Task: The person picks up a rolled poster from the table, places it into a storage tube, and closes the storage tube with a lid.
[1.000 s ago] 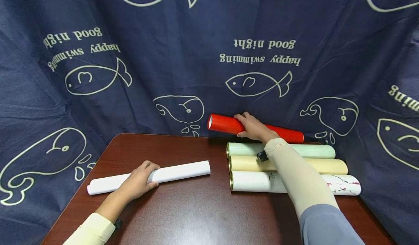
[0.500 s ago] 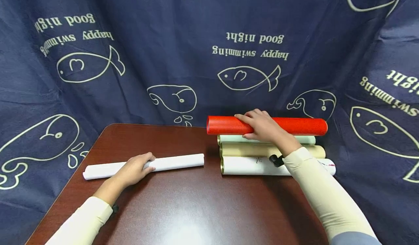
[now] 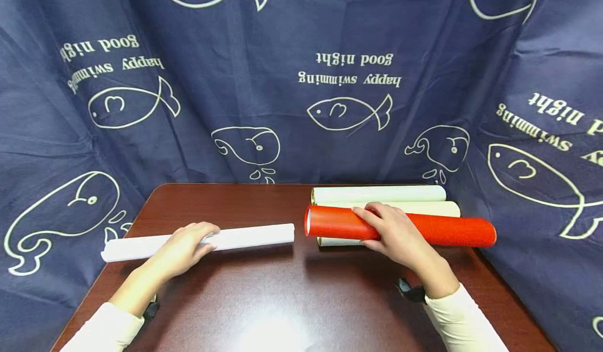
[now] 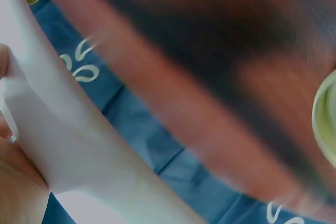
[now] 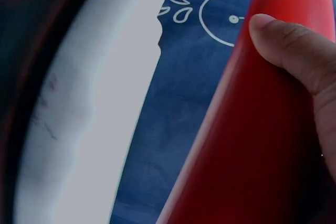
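Note:
My left hand (image 3: 186, 247) grips a rolled sheet of white paper (image 3: 256, 237) around its middle, on the left half of the table. In the left wrist view, that paper roll (image 4: 84, 129) runs diagonally past the fingers. My right hand (image 3: 395, 234) holds a red poster tube (image 3: 449, 230) from above, thumb on the near side. The tube is raised over the front of a row of tubes: a pale green one (image 3: 377, 192), a cream one (image 3: 435, 208) and a white one (image 3: 339, 241), mostly hidden beneath it. The thumb (image 5: 294, 51) presses the red side in the right wrist view.
A dark reddish-brown table (image 3: 226, 299) carries everything. Behind it and at both sides hangs a navy cloth (image 3: 282, 80) printed with fish and whales. A round pale rim (image 4: 323, 119) shows at the right edge of the left wrist view.
The red tube has come up from behind the row and across it toward me, in my right hand. My left hand keeps its grip on the paper roll.

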A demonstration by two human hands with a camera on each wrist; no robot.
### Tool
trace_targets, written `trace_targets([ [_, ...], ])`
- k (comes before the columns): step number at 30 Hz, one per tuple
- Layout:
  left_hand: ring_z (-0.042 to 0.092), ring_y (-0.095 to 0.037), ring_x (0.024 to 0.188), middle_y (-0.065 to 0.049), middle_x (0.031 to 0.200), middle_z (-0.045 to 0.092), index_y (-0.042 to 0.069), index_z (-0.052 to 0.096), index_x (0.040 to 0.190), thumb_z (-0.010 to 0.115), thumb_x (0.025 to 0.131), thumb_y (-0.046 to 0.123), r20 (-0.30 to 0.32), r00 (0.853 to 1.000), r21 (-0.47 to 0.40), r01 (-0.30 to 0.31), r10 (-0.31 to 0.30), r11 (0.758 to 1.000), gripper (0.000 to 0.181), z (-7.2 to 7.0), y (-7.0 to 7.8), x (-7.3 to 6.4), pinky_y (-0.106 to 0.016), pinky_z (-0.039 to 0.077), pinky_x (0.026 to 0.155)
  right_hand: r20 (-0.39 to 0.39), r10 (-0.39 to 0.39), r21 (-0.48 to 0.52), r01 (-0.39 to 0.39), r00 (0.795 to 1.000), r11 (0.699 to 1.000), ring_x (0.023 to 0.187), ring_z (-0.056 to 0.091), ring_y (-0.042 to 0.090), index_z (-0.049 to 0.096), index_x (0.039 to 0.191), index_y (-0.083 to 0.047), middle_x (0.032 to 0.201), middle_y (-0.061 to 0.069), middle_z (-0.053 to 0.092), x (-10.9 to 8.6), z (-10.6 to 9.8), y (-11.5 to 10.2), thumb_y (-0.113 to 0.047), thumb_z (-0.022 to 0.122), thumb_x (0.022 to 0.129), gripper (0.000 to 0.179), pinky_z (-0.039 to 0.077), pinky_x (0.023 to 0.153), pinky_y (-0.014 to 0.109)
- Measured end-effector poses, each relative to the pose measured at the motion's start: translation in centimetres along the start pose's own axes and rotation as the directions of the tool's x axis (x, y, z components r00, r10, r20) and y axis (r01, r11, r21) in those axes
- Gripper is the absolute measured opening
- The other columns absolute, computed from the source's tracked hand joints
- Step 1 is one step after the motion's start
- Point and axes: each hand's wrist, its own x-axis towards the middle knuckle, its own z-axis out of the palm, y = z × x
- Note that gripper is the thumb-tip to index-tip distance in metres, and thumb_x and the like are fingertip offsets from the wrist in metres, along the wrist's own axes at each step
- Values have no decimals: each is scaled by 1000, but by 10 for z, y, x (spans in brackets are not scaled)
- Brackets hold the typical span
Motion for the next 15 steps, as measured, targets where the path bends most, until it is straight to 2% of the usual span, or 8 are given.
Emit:
trace_targets([
  [3, 65, -26, 99, -4, 111, 67, 6, 64, 114, 78, 82, 7, -17, 1000, 20, -21, 21, 1000, 34, -15, 8, -3, -50, 51, 80, -1, 39, 10, -39, 999, 999, 96, 60, 34, 59, 132, -15, 113, 13, 59, -15, 5, -7, -24, 92, 64, 75, 48, 83, 53],
  [7, 65, -22, 100, -2, 111, 66, 7, 63, 113, 78, 82, 6, -47, 997, 31, -67, 68, 997, 34, -28, 16, -3, -46, 52, 81, 26, 81, 31, -82, 996, 996, 99, 60, 34, 58, 133, -15, 116, 13, 58, -29, 14, -15, -24, 92, 65, 77, 48, 87, 53],
  [15, 64, -18, 102, 1, 114, 65, 8, 63, 113, 79, 81, 9, -79, 990, 28, -119, 120, 993, 36, -41, 32, -7, -37, 50, 85, 22, 82, 75, -83, 996, 994, 105, 58, 33, 57, 134, -16, 119, 11, 58, -32, 28, -27, -23, 91, 67, 76, 47, 93, 52],
])
